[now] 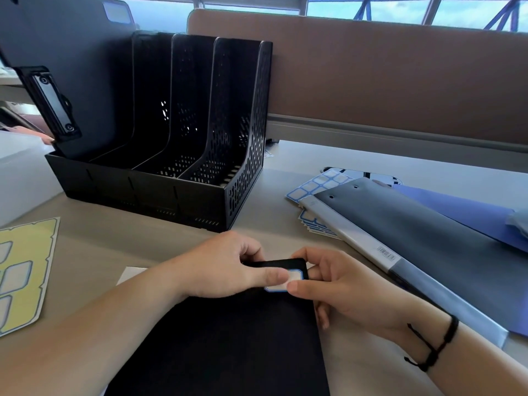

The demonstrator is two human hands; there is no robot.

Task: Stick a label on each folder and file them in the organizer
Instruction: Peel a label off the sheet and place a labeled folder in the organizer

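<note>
Both hands are pressing a blue-bordered white label [285,281] onto a black folder's [228,338] far-right corner on the near desk [314,167]; left hand [228,267] and right hand [343,287] fingers are pinching that corner, the black mesh organizer [171,167] standing beyond.

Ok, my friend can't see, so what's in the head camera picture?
Two hands, left hand and right hand, press a blue-edged label onto a black folder on a desk. Behind stands a black organizer with one folder in it; more folders lie right.
</note>
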